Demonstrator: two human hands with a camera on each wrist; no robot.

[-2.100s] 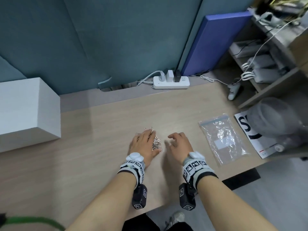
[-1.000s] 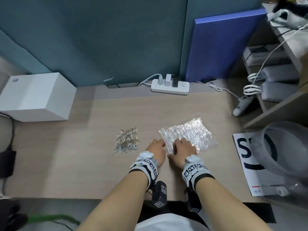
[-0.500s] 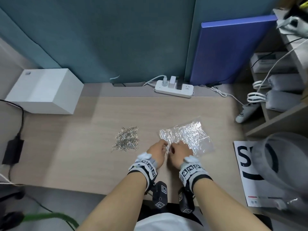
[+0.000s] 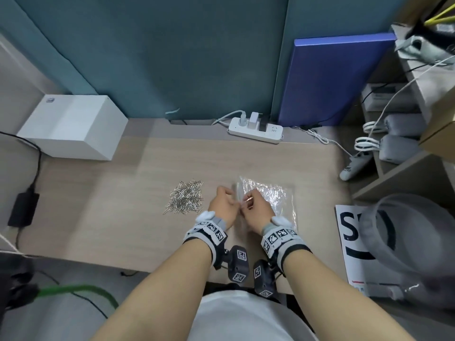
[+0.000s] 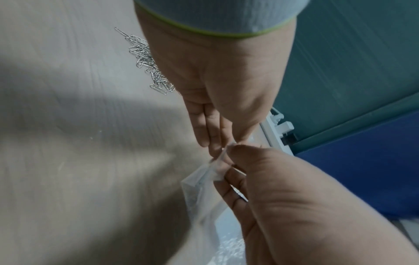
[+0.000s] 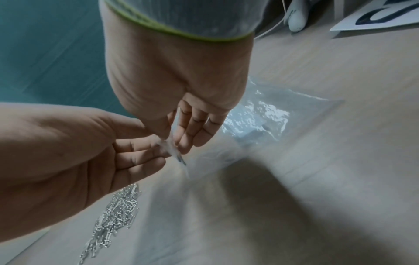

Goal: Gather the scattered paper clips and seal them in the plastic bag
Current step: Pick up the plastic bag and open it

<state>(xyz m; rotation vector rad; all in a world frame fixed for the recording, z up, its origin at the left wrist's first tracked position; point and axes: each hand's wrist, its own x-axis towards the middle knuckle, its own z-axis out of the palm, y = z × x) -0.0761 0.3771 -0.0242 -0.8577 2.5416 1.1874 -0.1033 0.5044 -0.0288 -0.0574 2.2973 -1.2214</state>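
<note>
A heap of silver paper clips (image 4: 186, 196) lies on the wooden desk (image 4: 118, 217), just left of my hands. The clear plastic bag (image 4: 270, 195) lies flat to the right of the heap, its mouth end lifted toward me. My left hand (image 4: 227, 203) and right hand (image 4: 253, 205) meet at that end, and each pinches the bag's zip edge. In the left wrist view the left hand (image 5: 217, 143) holds the bag (image 5: 204, 193) opposite the right hand (image 5: 229, 161), with clips (image 5: 149, 62) behind. The right wrist view shows the right hand (image 6: 179, 136), left hand (image 6: 147, 148), bag (image 6: 256, 114) and clips (image 6: 113, 215).
A white box (image 4: 73, 126) stands at the back left, a power strip (image 4: 254, 130) at the back centre, a blue board (image 4: 332, 80) against the wall. A shelf unit (image 4: 398, 173), a printed sheet (image 4: 349, 242) and a grey round container (image 4: 406, 242) crowd the right. A black adapter (image 4: 23, 209) lies far left.
My hands left the clip heap and the bag came from the right to beside it. Since half a second ago both hands have pinched its near edge and raised it.
</note>
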